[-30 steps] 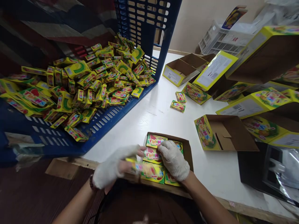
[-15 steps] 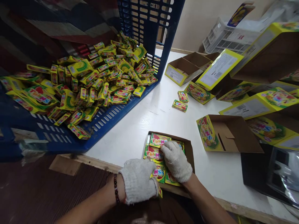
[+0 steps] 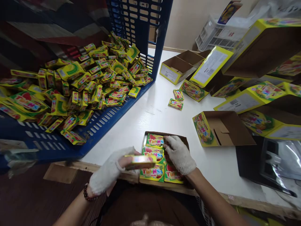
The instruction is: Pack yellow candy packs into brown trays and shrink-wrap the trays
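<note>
Since the blue crate [image 3: 165, 20] opens towards the table [image 3: 150, 116], its loose packs [image 3: 72, 70] seem easily reached; the left hand [image 3: 107, 169] pinches one pack [image 3: 142, 159] by its end, likely leaving the rest free, near the box [image 3: 185, 141] of flat packs [image 3: 152, 172], where the right hand [image 3: 180, 154] curls, its grip hidden.

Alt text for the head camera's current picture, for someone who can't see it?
A gloved left hand holds a blurred yellow box near an open carton of TWINS boxes, the gloved right hand over its right side. At left, a blue crate holds similar boxes; at right, more cartons crowd a white table.
</note>
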### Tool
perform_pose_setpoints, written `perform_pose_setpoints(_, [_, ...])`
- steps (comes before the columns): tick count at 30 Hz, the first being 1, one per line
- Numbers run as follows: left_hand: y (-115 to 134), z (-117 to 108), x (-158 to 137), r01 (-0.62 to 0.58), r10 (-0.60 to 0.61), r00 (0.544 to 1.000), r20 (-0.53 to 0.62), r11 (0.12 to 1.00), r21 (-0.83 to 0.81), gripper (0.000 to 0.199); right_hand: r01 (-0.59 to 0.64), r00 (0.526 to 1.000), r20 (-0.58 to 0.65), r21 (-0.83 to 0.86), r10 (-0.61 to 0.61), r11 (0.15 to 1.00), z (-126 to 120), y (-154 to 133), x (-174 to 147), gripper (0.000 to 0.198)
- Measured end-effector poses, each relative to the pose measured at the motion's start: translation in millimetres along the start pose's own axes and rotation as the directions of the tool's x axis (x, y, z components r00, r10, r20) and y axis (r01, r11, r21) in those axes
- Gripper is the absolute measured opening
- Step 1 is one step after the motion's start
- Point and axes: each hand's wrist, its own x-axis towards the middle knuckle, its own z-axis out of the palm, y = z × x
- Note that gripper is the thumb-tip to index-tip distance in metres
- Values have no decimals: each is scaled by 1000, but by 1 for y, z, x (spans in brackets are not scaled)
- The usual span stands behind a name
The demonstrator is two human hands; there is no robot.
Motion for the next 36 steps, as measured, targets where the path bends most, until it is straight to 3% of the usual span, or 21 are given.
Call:
perform_pose_setpoints(2, [-7, 4, 9, -40, -37, 975, -217, 939, -342, 27, -21, 995, 94, -25, 23, 999, 6, -1, -1, 21])
perform_pose_setpoints(4, [-11, 12, 19, -76, -136, 945, -298, 794, -604, 28, 14, 987, 162, -67, -3, 998, 14, -5, 0, 23])
perform_pose_setpoints(7, [-10, 22, 32, -10, -219, 956, -194, 640, -768, 29, 50, 980, 192, -31, -43, 998, 21, -7, 0, 27])
perform_pose_setpoints(10, [-5, 32, 39, 57, -242, 965, -96, 556, -829, 29, 6, 997, 77, 148, -18, 989, 16, -7, -3, 29])
perform_pose_setpoints(13, [2, 47, 44, 62, -132, 991, -20, 588, -806, 33, -127, 991, -2, 359, 137, 924, -5, -14, -2, 30])
perform_pose_setpoints(16, [10, 63, 46, 32, 10, 998, 68, 813, -582, 36, -208, 977, 154, 531, 147, 822, -39, -24, 10, 36])
perform_pose_setpoints(18, [10, 71, 46, -102, 110, 993, 40, 982, -159, 30, -220, 965, 242, 523, 104, 823, -62, -23, 21, 33])
perform_pose_setpoints(19, [9, 73, 45, -186, 184, 983, 24, 974, 128, 25, -220, 955, 283, 469, 91, 855, -72, -21, 26, 31])
perform_pose_setpoints(20, [7, 74, 43, -260, 267, 963, 40, 878, 401, 21, -212, 938, 339, 385, 76, 898, -79, -17, 29, 30])
perform_pose_setpoints(22, [0, 73, 41, -374, 384, 907, 172, 550, 746, 16, -131, 864, 502, 153, 37, 979, -86, -9, 34, 30])
perform_pose_setpoints(24, [-5, 70, 39, -463, 411, 851, 328, 288, 838, 12, 32, 754, 656, -92, 37, 995, -81, -5, 37, 28])
perform_pose_setpoints(25, [-7, 68, 39, -498, 419, 825, 379, 220, 839, 12, 114, 708, 705, -190, 55, 975, -76, -4, 38, 26])
perform_pose_setpoints(27, [-6, 62, 39, -542, 454, 790, 412, 203, 815, 19, 211, 643, 759, -309, 106, 927, -65, -8, 39, 26])
perform_pose_setpoints(30, [1, 50, 41, -584, 538, 752, 380, 277, 763, 28, 244, 561, 810, -360, 172, 900, -56, -17, 41, 27])
perform_pose_setpoints(32, [7, 40, 46, -567, 589, 745, 313, 312, 763, 28, 270, 560, 809, -384, 181, 883, -56, -22, 38, 24])
perform_pose_setpoints(34, [9, 28, 56, -509, 627, 750, 209, 345, 789, 23, 259, 606, 776, -401, 175, 879, -56, -26, 31, 21])
perform_pose_setpoints(36, [8, 10, 74, -377, 632, 772, 64, 374, 848, 20, 196, 645, 743, -388, 179, 901, -55, -28, 22, 21])
